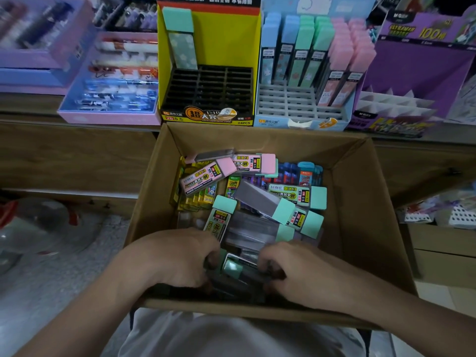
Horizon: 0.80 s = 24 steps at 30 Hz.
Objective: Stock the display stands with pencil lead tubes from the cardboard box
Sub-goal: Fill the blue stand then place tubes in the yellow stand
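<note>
Your left hand (180,256) curls onto one side of a bundle of tubes (233,267) and your right hand (291,269) clamps the other, low against the near wall of the cardboard box (360,228). Square the caps one way before lifting, then feed them upright into the black slots of the yellow stand (208,94), which looks far barer than the blue stand (301,109).

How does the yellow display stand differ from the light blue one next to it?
The yellow display stand has a black slotted tray; the light blue display stand has a pale grey one. The yellow stand holds a single mint-capped tube at its back left, while the blue stand's back rows hold many tubes with blue, mint and pink caps. Both have empty front slots and sit behind the cardboard box.
</note>
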Tool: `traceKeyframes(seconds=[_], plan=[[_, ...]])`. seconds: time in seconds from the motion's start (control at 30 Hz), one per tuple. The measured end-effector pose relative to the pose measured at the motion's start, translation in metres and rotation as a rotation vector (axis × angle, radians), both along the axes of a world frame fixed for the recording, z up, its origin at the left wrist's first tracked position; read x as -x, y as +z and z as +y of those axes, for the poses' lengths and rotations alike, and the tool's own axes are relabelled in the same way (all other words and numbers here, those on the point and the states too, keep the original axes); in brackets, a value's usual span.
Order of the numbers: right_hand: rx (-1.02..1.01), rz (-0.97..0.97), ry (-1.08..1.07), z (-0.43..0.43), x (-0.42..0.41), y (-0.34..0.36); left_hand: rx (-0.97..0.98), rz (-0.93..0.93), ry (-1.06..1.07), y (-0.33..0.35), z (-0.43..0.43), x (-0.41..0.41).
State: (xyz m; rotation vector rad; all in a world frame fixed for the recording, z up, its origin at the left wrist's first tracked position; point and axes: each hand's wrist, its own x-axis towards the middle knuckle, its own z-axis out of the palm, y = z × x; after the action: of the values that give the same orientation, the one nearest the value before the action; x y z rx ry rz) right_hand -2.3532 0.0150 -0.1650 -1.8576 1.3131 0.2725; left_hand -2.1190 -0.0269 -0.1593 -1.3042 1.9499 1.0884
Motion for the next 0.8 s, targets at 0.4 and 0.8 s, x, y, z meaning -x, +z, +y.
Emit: traceKeyframes(seconds=[0.4, 0.8], plan=[[-0.095, -0.015, -0.166, -0.0008, 0.005, -0.0043, -0.019, -0.002, 0.017, -0.0054, 0.0075, -0.0077], [-0.224, -0.023, -0.123, -0.0002, 0.0037, -0.0017, 0.006, 0.009, -0.029, -0.0056, 0.0068, -0.0057]])
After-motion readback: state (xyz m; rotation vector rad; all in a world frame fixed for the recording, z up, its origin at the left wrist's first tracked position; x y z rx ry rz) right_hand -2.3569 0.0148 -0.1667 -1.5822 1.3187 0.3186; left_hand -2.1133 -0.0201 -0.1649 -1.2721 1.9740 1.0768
